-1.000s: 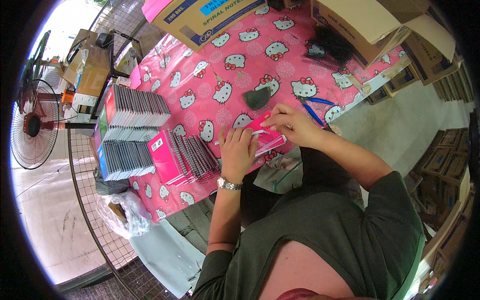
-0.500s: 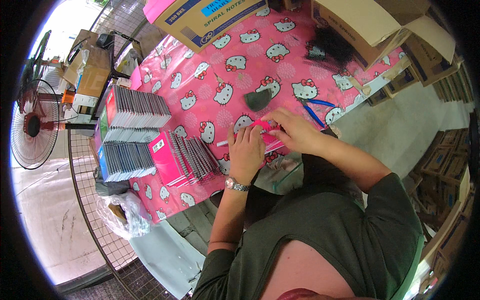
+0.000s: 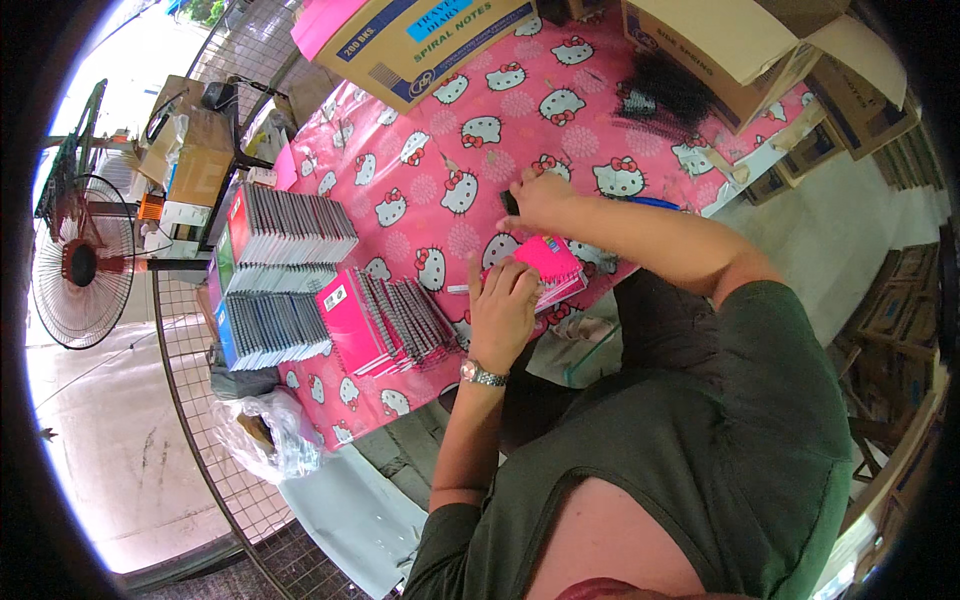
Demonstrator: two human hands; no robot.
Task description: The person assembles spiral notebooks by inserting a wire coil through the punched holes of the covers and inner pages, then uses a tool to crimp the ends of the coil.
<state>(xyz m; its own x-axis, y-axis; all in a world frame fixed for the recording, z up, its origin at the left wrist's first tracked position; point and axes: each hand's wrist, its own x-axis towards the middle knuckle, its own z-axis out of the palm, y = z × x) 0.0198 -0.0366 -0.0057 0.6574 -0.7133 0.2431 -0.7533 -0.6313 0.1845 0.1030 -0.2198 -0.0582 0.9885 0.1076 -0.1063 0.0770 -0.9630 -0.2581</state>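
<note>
My left hand (image 3: 503, 308), with a wristwatch on its wrist, holds down a bright pink notebook (image 3: 548, 262) near the table's front edge. Its fingers bend over the notebook's left part. Beyond the notebook, my right hand (image 3: 541, 203) has its fingers closed on a dark half-round piece (image 3: 510, 203), mostly covered by the hand. Blue-handled pliers (image 3: 655, 203) lie partly hidden behind my right forearm. To the left of my left hand, a pile of pink spiral notebooks (image 3: 385, 320) leans over in a fanned row.
Stacks of spiral notebooks (image 3: 290, 235) stand at the table's left edge. A carton (image 3: 420, 50) sits at the back, an open carton (image 3: 715, 60) at the back right. Black wire coils (image 3: 665, 95) lie before it. A standing fan (image 3: 80, 262) is off to the left.
My right hand has left the pink notebook, moved away from me and closed on the dark half-round piece. My left hand stays on the notebook. The view has shifted slightly.
</note>
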